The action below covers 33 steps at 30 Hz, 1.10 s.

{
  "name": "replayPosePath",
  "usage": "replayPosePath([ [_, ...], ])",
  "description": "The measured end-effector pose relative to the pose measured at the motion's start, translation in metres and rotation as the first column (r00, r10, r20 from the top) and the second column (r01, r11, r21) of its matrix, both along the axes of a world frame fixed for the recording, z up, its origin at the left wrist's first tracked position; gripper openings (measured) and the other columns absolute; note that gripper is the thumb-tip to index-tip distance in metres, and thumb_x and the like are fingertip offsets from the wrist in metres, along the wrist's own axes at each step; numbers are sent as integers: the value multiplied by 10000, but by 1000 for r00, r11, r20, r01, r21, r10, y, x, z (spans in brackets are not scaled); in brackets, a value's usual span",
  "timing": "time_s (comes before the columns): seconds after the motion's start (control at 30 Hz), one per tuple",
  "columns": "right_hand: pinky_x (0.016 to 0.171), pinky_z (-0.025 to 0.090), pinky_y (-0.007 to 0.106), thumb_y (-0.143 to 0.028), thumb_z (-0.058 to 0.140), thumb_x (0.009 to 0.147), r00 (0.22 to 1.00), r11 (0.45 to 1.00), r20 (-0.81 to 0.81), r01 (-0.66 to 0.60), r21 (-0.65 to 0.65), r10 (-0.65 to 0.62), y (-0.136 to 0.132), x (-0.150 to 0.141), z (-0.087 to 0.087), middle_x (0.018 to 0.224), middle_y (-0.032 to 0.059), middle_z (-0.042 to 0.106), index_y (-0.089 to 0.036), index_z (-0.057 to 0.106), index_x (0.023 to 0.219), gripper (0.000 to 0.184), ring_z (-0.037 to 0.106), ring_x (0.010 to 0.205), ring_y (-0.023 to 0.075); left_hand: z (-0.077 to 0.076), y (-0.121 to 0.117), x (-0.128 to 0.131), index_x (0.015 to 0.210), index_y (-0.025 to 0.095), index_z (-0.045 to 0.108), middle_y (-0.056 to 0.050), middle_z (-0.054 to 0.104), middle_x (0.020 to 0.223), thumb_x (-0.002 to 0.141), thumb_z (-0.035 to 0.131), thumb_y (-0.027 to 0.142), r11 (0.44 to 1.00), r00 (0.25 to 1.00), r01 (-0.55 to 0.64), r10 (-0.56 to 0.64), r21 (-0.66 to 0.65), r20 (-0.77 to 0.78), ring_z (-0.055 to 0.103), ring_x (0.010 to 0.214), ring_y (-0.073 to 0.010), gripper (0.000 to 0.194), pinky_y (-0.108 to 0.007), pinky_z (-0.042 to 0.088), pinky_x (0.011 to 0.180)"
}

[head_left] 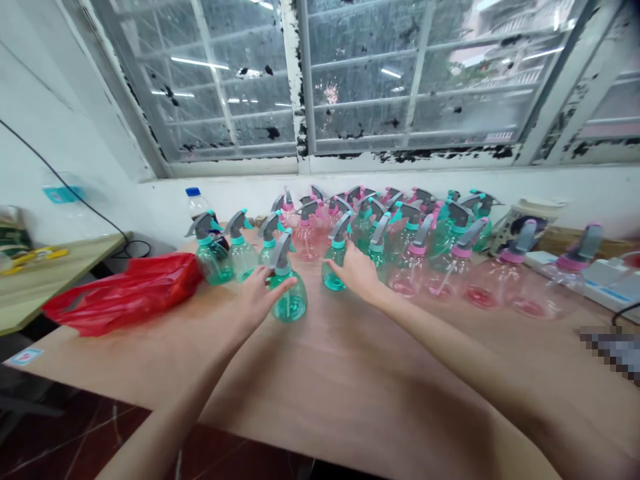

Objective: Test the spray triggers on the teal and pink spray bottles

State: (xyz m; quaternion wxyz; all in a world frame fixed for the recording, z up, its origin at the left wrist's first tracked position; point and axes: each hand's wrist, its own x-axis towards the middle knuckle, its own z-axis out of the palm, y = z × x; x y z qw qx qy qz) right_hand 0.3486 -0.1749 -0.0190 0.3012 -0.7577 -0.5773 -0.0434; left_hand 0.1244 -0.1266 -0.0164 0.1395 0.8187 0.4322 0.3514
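Observation:
My left hand point(261, 291) is closed around the upper body of a green spray bottle point(290, 303), which is upright on the brown table point(300, 387). A second green spray bottle point(334, 275) stands a little farther back. My right hand point(359, 270) grips this one from its right side, thumb across the front and the other fingers partly hidden behind. Both bottles are see-through with grey trigger heads and teal collars. To the left of my left hand, several similar green spray bottles point(243, 257) stand in a row.
Pink spray bottles point(483, 290) line the right side, with more pink and green ones crowded behind. A red plastic bag point(135, 290) lies at left. A blue-capped drink bottle point(194, 203), a paper cup point(533, 210) and a white power strip point(607, 283) are near the wall.

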Motion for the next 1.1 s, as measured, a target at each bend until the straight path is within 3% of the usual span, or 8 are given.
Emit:
replayPosePath([
  [0.23, 811, 516, 445, -520, 552, 903, 997, 997, 54, -50, -59, 53, -7, 6, -1, 1193, 265, 616, -44, 447, 1319, 642, 657, 1038, 381, 8, 7, 16, 896, 182, 631, -78, 666, 902, 785, 624, 603, 1000, 998, -6, 6, 1, -64, 651, 868, -274, 435, -358, 502, 729],
  [0.47, 703, 518, 417, -589, 521, 885, 979, 983, 106, -165, -76, 172, -44, 2, -7, 1137, 200, 639, -102, 510, 1220, 591, 678, 930, 356, 8, 8, 33, 821, 181, 591, -87, 641, 879, 828, 604, 558, 998, 995, -44, 47, 39, -86, 638, 879, -294, 377, -382, 474, 773],
  [0.77, 523, 435, 335, -686, 438, 878, 949, 971, 209, -236, -27, 236, -96, 4, -19, 912, 131, 656, -149, 544, 1081, 584, 676, 722, 294, 8, 24, 60, 1124, 155, 534, -119, 694, 1011, 858, 646, 381, 1000, 1000, -22, 22, 5, -17, 662, 986, -300, 367, -387, 487, 853],
  [1.1, 512, 435, 335, -795, 343, 838, 951, 971, 216, -235, 35, 223, -100, 11, -25, 879, 111, 643, -165, 552, 1025, 690, 664, 706, 277, 7, 41, 79, 1119, 124, 549, -198, 688, 1119, 874, 614, 319, 997, 999, -39, 41, -65, 33, 640, 1109, -362, 319, -471, 465, 952],
])
